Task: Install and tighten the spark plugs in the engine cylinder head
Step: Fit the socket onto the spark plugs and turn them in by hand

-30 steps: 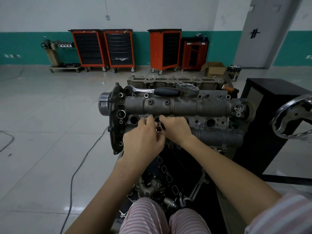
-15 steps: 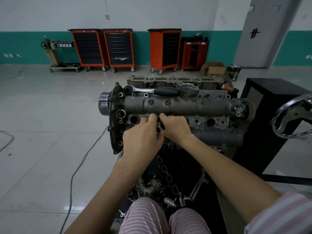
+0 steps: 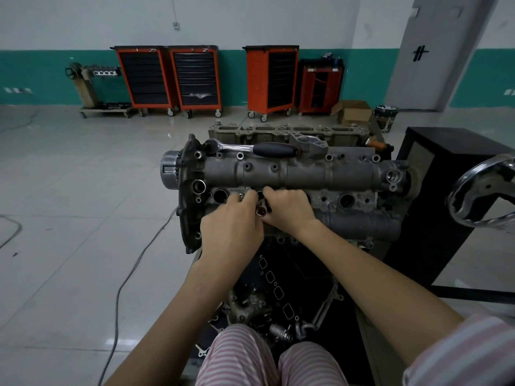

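Both hands sit at the center of the frame on the engine head (image 3: 292, 174), over the row of plug holes. Left hand (image 3: 232, 227) is curled, fingers reaching up to the hole area; whether it pinches anything I cannot tell, its fingertips are hidden. Right hand (image 3: 288, 208) is curled around a shiny metal socket (image 3: 262, 210), whose open end points toward the camera, between the 2 hands. The socket sits at the 2nd hole from the left; the plug itself is not visible.

1 open hole (image 3: 220, 196) shows just left of the hands, another hole (image 3: 347, 201) to the right of them. Engine head lies lengthwise across the middle of the frame, with a round pulley (image 3: 168, 174) on its left end.

Ratchet wrench (image 3: 250, 147) with a black grip lies on top of the head's far edge, untouched. A 2nd bare casting (image 3: 284, 132) sits just behind it.

Background, upper part of the frame: 4 orange tool carts (image 3: 195, 76) against the green-and-white wall. Cardboard box (image 3: 352, 111) is on the floor to their right. A chrome wheel (image 3: 485, 190) is at the right edge. A grey cable (image 3: 133, 263) runs across the floor at lower left.
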Action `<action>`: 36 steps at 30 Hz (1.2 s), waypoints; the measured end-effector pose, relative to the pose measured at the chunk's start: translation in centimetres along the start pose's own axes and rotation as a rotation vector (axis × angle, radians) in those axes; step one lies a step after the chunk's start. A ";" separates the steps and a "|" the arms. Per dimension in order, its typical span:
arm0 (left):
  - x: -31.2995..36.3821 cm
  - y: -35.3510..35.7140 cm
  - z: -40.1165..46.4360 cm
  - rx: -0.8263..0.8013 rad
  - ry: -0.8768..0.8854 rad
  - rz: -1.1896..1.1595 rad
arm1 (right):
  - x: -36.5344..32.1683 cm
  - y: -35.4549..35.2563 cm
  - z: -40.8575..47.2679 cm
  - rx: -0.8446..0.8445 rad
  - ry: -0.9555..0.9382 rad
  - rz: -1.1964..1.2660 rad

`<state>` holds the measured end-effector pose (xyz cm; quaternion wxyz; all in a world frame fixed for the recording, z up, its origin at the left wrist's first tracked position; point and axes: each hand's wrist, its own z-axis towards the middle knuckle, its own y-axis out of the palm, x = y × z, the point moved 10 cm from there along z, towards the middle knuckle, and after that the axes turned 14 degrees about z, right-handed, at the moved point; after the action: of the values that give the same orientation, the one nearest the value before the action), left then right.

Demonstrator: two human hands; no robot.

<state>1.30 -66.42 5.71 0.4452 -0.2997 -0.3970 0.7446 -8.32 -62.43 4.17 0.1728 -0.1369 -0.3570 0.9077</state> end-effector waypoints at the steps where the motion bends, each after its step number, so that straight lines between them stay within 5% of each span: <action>1: -0.1 0.0 0.0 -0.004 -0.004 -0.012 | 0.0 0.1 0.0 0.002 -0.008 -0.003; 12: -0.6 0.6 0.3 -0.047 -0.102 -0.098 | -0.5 -0.8 -0.3 0.087 -0.071 0.017; 18: -0.3 -0.5 0.3 0.042 -0.044 -0.022 | 0.1 0.0 -0.1 0.003 0.007 0.043; 28: -0.4 1.2 0.0 -0.116 -0.102 -0.086 | -0.6 -0.2 -0.3 0.051 -0.084 -0.030; 36: -0.2 -0.1 0.0 0.002 -0.025 0.011 | -0.6 -0.6 -0.2 0.063 -0.064 -0.005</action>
<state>1.41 -66.63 5.79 0.4363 -0.2918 -0.4000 0.7513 -7.58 -62.18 4.51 0.1676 -0.1012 -0.3339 0.9221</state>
